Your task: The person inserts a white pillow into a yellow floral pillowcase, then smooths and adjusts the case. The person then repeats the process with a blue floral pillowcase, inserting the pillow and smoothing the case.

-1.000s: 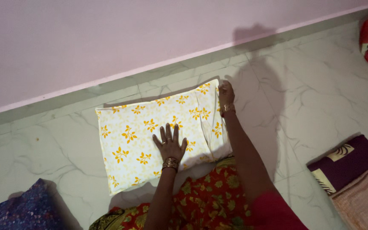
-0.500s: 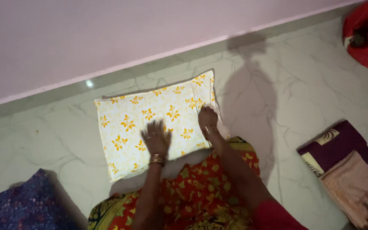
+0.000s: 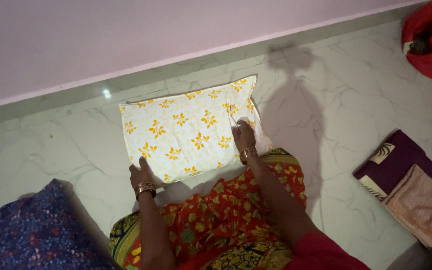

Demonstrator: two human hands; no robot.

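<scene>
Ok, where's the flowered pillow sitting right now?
In the head view the pillow lies mid-frame on the marble floor near the wall, left hand at its near-left corner, right hand on its right end.

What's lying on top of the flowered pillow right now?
Only the right hand rests on the pillow; the left hand grips its near corner. What lies beneath the pillow is hidden.

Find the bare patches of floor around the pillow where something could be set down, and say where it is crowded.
Bare tile lies left of the pillow, up to the blue cloth, and right of it, toward the folded cloths and red bundle. A thin strip runs along the wall. The near edge is crowded: left hand, right hand, lap.
</scene>
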